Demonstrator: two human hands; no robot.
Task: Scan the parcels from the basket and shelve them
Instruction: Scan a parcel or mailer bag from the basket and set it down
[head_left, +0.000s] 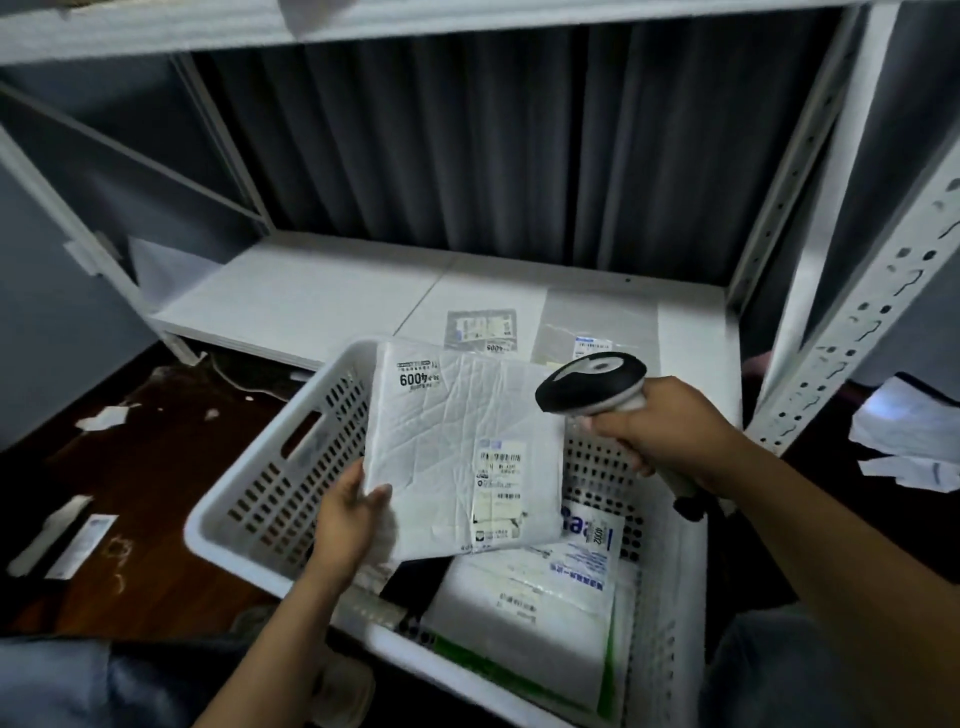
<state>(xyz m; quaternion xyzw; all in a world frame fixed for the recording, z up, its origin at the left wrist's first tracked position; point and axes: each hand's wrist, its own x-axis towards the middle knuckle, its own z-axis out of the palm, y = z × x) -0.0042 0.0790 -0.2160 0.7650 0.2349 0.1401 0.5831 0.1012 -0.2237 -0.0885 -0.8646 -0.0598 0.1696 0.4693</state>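
Head view: white creased parcel (457, 447), two labels (500, 488), centre frame over perforated basket (270, 493), lower-left corner pinched by left hand (348, 519). Scanner (592, 382) gripped in right hand (670, 431). More flat parcels (530, 623) inside basket.

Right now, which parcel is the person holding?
The big white crinkled parcel, gripped at its corner by the left hand above the basket. The others lie flat in the basket or on the shelf.

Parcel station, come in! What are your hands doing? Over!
Left hand grips white parcel above basket. Right hand holds scanner at its edge. Two parcels on shelf. Nothing blocking.
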